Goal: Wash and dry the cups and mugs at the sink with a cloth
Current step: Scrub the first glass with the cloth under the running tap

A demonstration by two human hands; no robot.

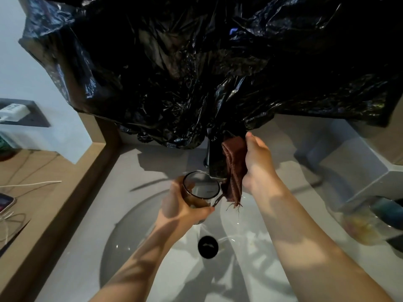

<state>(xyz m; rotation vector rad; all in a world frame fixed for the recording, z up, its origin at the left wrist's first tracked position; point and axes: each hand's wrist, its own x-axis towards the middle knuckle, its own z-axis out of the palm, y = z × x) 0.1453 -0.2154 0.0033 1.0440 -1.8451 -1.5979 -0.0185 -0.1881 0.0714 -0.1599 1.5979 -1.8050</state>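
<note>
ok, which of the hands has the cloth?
The right hand, holding the brown cloth beside the faucet; the left hand grips the glass cup under it instead.

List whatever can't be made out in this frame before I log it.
- Head view: the black plastic sheet hides the wall behind the sink and the faucet's top.
- The right hand holds the brown cloth, which hides its fingers.
- Glass cup in the left hand: blur hides whether it holds water.
- Containers at the right edge: blurred, unidentifiable.
- Phone at left: cut off by the frame edge.
</note>
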